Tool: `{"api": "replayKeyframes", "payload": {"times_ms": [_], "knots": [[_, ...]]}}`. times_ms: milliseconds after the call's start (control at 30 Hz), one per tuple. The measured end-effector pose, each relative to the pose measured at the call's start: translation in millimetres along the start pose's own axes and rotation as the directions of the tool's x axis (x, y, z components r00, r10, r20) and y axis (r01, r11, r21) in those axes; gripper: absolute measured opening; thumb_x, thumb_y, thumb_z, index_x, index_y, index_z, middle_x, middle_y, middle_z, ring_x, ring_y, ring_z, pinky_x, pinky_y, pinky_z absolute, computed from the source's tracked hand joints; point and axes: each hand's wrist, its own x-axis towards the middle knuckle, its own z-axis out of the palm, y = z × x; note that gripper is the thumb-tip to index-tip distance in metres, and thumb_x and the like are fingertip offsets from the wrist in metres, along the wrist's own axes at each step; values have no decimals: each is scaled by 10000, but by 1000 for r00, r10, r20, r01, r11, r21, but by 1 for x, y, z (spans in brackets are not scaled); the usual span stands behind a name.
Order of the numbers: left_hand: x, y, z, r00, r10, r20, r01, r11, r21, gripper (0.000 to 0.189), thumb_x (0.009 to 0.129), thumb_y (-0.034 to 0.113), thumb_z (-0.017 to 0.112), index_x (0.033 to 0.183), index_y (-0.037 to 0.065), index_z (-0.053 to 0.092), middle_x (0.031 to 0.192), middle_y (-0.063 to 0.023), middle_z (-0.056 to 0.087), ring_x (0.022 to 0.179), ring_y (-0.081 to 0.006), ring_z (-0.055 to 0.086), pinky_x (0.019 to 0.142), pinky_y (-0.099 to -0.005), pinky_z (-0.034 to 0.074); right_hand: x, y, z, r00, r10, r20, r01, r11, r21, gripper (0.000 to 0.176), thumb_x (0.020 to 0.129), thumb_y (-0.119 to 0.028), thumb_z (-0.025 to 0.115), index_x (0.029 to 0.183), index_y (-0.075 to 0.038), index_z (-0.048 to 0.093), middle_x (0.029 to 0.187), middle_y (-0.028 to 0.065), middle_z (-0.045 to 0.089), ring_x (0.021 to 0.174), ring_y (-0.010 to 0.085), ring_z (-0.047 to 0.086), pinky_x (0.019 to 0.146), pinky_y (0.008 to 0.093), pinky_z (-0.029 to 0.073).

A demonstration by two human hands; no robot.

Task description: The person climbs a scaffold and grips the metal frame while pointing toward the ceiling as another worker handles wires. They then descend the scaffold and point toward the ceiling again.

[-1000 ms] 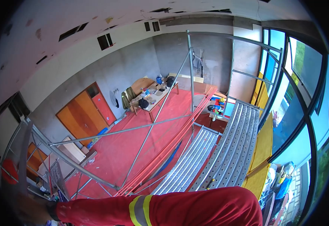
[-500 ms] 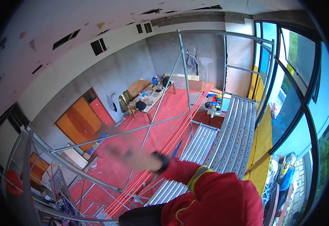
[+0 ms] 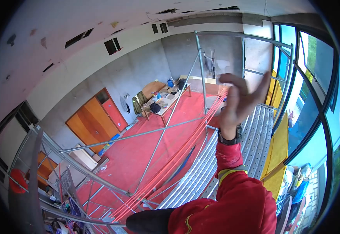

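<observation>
My right hand [image 3: 237, 103] is raised in front of me, slightly blurred, with its fingers apart and nothing visible in it. A dark watch [image 3: 231, 135] sits on the wrist, below it a red sleeve [image 3: 229, 155] with a yellow-grey band. Behind the hand and forearm lie perforated metal scaffold planks [image 3: 251, 134], partly covered by them. Several long red poles [image 3: 170, 165] run diagonally to the left of the arm. No contact between the hand and any of these can be made out. My left hand is out of view.
Scaffold tubes cross ahead, including a diagonal brace [image 3: 168, 124] and an upright [image 3: 201, 74]. Well below is a red floor [image 3: 139, 152] with a cluttered table [image 3: 164, 109]. Tall windows [image 3: 308, 105] and yellow panels [image 3: 276, 142] line the right side. A dark-clad leg [image 3: 148, 221] shows at the bottom.
My right hand has swung from the left, over the red floor, up and right to in front of the planks. The view has shifted slightly, moving the room rightward in the picture.
</observation>
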Motion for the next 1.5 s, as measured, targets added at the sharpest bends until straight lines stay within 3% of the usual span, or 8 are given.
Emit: {"api": "replayKeyframes", "payload": {"times_ms": [167, 300, 333, 400, 600, 733, 1300, 1500], "knots": [[-3, 13, -2, 1000, 8, 16, -8, 1000, -4, 446, 988, 270, 361, 556, 182, 424, 472, 33, 383, 481, -88, 430, 757, -300, 374, -2, 18, 23, 858, 495, 134, -513, 838, 185, 670, 929, -75, 494, 1455, 40, 95, 830, 122, 648, 731, 155, 615, 729, 255, 473], [-5, 24, -3, 999, 21, 27, -21, 1000, -6, 448, 989, 272, 360, 555, 182, 424, 470, 33, 381, 479, -88, 429, 757, -300, 375, -27, -3, 34, 971, 141, 194, -198, 929, 312, 605, 929, -77, 504, 1437, 46, 198, 789, 101, 656, 693, 138, 609, 692, 267, 476], [-5, 27, -3, 999, 20, 30, -20, 1000, -5, 448, 990, 273, 360, 555, 182, 423, 470, 33, 380, 478, -88, 429, 757, -300, 375, -27, -8, 40, 953, 113, 281, -191, 944, 268, 603, 920, -72, 507, 1428, 61, 212, 756, 94, 655, 682, 130, 607, 683, 274, 478], [-6, 31, -4, 999, 15, 33, -15, 1000, -6, 449, 990, 274, 359, 555, 183, 423, 469, 33, 379, 477, -88, 429, 757, -301, 376, -24, -20, 57, 808, 457, 371, -544, 820, 174, 596, 905, -54, 500, 1418, 78, 227, 734, 92, 649, 674, 129, 610, 695, 274, 479], [-9, 41, -5, 999, 29, 45, -29, 999, -19, 452, 991, 278, 358, 554, 183, 422, 466, 33, 376, 473, -88, 429, 756, -301, 378, -36, -36, 67, 914, 73, 400, -235, 897, 374, 637, 871, -23, 499, 1434, 55, 211, 675, 68, 629, 589, 139, 596, 632, 279, 473], [-11, 41, -5, 999, 23, 46, -22, 999, -26, 454, 992, 281, 357, 554, 184, 421, 465, 33, 374, 470, -88, 428, 756, -301, 379, -29, -44, 97, 666, 448, 596, -654, 736, 177, 682, 867, -30, 492, 1449, 45, 145, 642, 95, 627, 556, 199, 605, 593, 298, 470], [-11, 26, -1, 998, 6, 59, -1, 996, -87, 462, 997, 292, 353, 552, 185, 418, 458, 33, 365, 459, -87, 427, 755, -301, 384, -16, -51, 55, 759, 325, 565, -532, 809, 249, 726, 887, -41, 509, 1463, 26, 73, 663, 86, 610, 574, 156, 579, 605, 269, 462], [-13, 25, -1, 998, 3, 58, 2, 997, -79, 465, 998, 295, 352, 551, 186, 417, 455, 34, 362, 455, -87, 426, 754, -302, 386, 19, -64, 17, 735, 381, 561, -625, 703, 340, 728, 898, -61, 506, 1475, -5, 66, 681, 61, 607, 561, 88, 545, 581, 237, 442]]}}
